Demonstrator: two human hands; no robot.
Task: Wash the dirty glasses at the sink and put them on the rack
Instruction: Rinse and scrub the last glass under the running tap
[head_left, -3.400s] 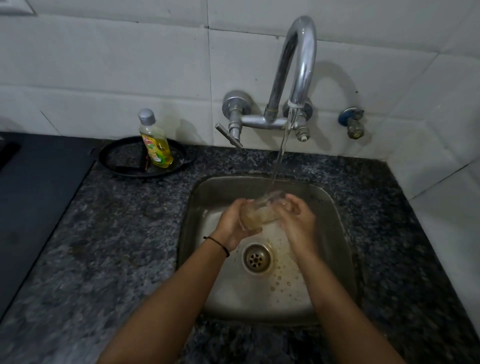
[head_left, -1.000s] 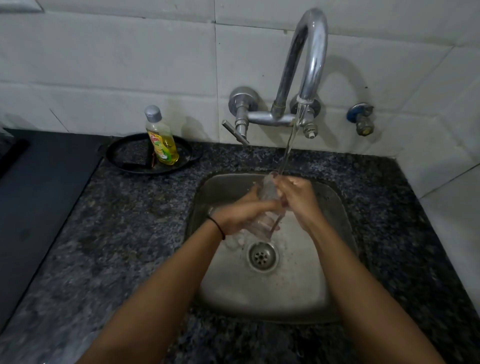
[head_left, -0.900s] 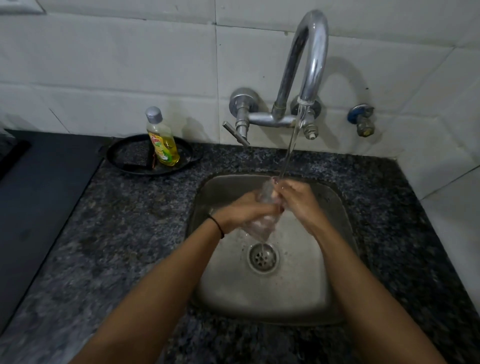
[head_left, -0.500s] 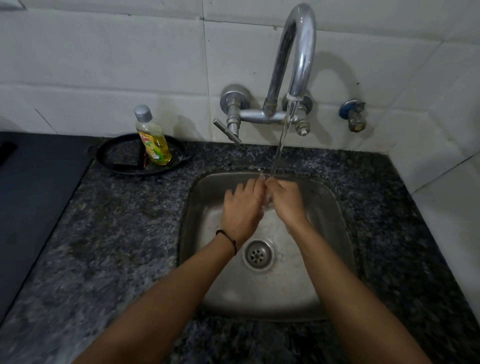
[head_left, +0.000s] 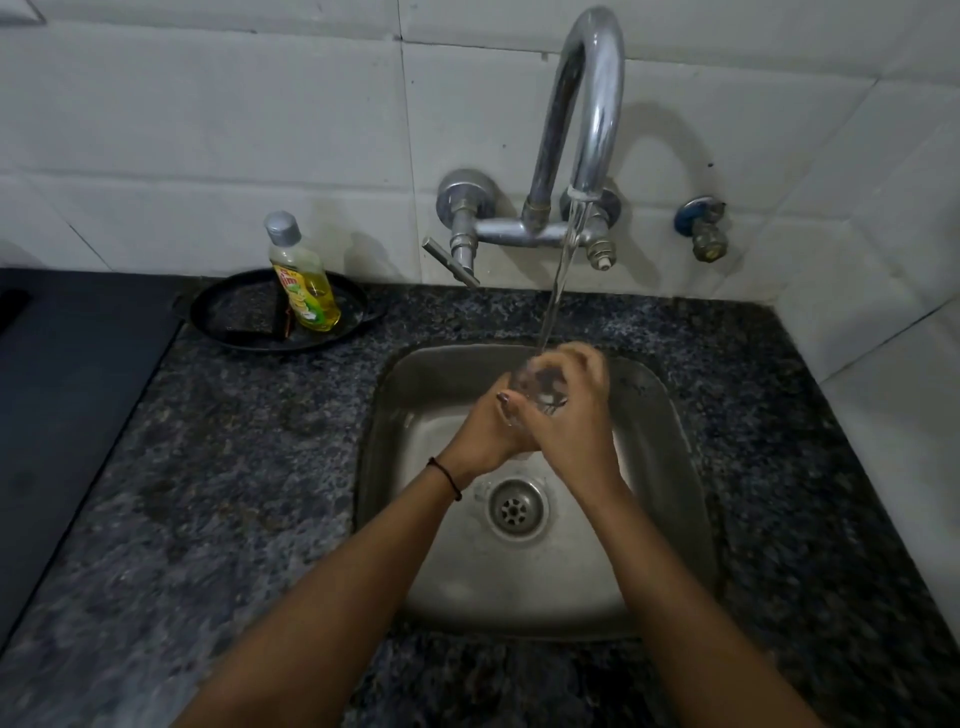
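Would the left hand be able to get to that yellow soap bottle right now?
Probably not at once: the left hand is helping hold the clear glass. Otherwise, bare counter leads to the yellow soap bottle.

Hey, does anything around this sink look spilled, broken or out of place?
Nothing stands out. The yellow dish soap bottle stands capped in the round black pan, leaning slightly. Water from the chrome tap falls onto the clear glass held by both hands over the steel sink.

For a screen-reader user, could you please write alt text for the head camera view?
Two hands, left hand and right hand, hold a clear glass under the running tap over a steel sink. A dish soap bottle stands in a black pan behind, left.
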